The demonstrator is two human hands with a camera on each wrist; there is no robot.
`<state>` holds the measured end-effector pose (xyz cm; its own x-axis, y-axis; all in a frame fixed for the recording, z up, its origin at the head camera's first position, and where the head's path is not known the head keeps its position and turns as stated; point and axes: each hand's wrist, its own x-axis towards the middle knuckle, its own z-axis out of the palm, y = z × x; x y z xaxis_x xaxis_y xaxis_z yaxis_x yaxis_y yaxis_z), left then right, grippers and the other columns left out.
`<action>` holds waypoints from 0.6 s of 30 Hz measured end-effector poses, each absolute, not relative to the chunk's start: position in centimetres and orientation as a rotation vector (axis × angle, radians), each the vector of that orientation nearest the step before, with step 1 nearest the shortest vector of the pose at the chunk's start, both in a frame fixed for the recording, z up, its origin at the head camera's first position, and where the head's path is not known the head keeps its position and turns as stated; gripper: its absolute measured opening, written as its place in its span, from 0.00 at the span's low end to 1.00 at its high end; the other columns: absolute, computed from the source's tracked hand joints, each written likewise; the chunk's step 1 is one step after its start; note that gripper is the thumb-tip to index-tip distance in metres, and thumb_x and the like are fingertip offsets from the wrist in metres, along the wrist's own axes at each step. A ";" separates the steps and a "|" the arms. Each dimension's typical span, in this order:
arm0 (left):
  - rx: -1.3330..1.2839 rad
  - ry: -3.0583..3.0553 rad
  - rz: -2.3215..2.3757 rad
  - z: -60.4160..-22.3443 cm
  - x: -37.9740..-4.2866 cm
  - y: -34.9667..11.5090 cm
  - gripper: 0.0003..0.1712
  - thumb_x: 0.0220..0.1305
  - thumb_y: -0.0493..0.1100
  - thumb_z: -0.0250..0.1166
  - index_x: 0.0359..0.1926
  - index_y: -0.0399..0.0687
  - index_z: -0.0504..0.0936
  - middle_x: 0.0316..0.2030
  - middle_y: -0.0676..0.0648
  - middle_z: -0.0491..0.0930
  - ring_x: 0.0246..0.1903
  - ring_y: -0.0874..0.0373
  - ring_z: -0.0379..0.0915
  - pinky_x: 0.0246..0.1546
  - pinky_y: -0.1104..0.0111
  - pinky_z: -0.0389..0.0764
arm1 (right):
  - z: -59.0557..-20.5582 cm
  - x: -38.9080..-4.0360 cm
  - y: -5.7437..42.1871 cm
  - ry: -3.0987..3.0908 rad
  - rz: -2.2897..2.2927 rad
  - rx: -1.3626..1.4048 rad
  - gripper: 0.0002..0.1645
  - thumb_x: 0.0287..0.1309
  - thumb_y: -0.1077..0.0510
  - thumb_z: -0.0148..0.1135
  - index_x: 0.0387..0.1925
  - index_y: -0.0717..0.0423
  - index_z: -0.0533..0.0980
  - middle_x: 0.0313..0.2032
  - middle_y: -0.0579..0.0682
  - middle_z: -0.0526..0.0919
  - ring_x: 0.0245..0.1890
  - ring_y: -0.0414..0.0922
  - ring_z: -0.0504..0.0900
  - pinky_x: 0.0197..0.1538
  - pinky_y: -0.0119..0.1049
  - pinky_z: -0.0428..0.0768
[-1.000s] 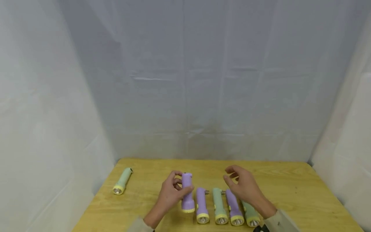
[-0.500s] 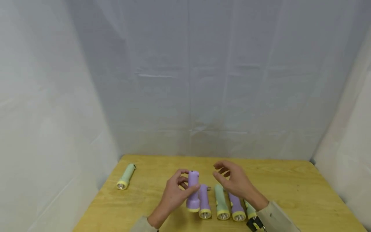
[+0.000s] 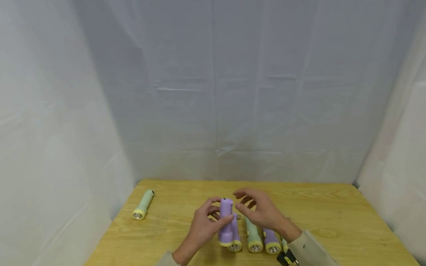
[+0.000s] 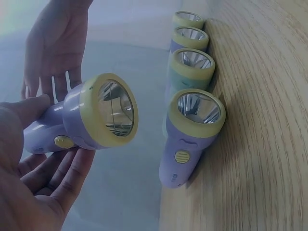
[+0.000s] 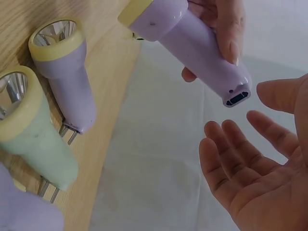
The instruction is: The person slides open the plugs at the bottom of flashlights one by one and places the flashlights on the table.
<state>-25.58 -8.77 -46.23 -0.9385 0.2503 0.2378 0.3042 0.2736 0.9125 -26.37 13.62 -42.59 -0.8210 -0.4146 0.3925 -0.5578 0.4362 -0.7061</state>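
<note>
My left hand (image 3: 206, 224) grips a purple flashlight (image 3: 226, 208) with a yellow head, held above the table with the lens end down toward me. In the left wrist view, its yellow switch (image 4: 63, 141) faces the camera, and the thumb lies over the barrel. The right wrist view shows a dark slot (image 5: 237, 99) in its tail end, with no prongs standing out. Close by that tail, my right hand (image 3: 259, 211) has its fingers loosely spread and holds nothing. Beneath, a second purple flashlight (image 4: 180, 159) lies on the table, partly covered in the head view.
Beside it in the row lie a green flashlight (image 3: 253, 236), another purple flashlight (image 3: 271, 240) and a mostly hidden green one. Metal prongs (image 5: 70, 132) stick out of some tails. One green flashlight (image 3: 144, 203) lies alone at the table's left. Pale sheeting (image 3: 213, 92) surrounds the wooden table (image 3: 332, 221).
My left hand has carried the purple flashlight to the right, over the row's first one. My right hand has come left, close to the flashlight's tail.
</note>
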 end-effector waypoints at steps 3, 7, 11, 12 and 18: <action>-0.549 -2.464 -1.794 -46.2 -25.6 -8.6 0.30 0.58 0.52 0.76 0.59 0.51 0.77 0.39 0.42 0.89 0.30 0.62 0.80 0.30 0.71 0.84 | -42.7 -26.4 13.4 -2.534 1.336 0.875 0.19 0.70 0.49 0.62 0.60 0.46 0.77 0.52 0.50 0.86 0.44 0.42 0.85 0.43 0.31 0.83; -0.565 -2.461 -1.800 -46.1 -25.6 -8.4 0.31 0.59 0.51 0.76 0.60 0.49 0.76 0.39 0.42 0.89 0.31 0.62 0.80 0.30 0.71 0.84 | -42.7 -26.4 13.2 -2.531 1.351 0.904 0.19 0.70 0.50 0.62 0.59 0.47 0.77 0.52 0.50 0.86 0.44 0.42 0.85 0.42 0.31 0.83; -0.582 -2.468 -1.786 -46.2 -25.5 -8.2 0.31 0.59 0.51 0.76 0.60 0.49 0.77 0.40 0.42 0.89 0.30 0.63 0.80 0.30 0.71 0.83 | -42.7 -26.2 13.1 -2.527 1.365 0.928 0.19 0.70 0.51 0.62 0.60 0.48 0.77 0.51 0.50 0.86 0.44 0.43 0.86 0.42 0.31 0.83; -0.590 -2.466 -1.785 -46.2 -25.5 -8.1 0.31 0.59 0.51 0.75 0.61 0.49 0.77 0.40 0.42 0.89 0.31 0.63 0.80 0.31 0.72 0.83 | -42.7 -26.2 13.1 -2.530 1.366 0.931 0.19 0.70 0.50 0.62 0.60 0.47 0.77 0.51 0.50 0.87 0.44 0.43 0.86 0.42 0.31 0.83; -0.599 -2.477 -1.781 -46.1 -25.5 -7.8 0.31 0.59 0.53 0.76 0.62 0.52 0.77 0.40 0.44 0.89 0.31 0.61 0.81 0.32 0.72 0.84 | -42.9 -26.3 13.2 -2.557 1.363 0.940 0.18 0.72 0.50 0.60 0.60 0.45 0.77 0.52 0.49 0.87 0.46 0.43 0.85 0.43 0.31 0.83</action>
<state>-25.49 -7.84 -46.14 -0.9253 0.2884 0.2464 0.3254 0.2695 0.9064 -26.30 13.16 -42.87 -0.8055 -0.4746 0.3549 -0.5592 0.4103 -0.7204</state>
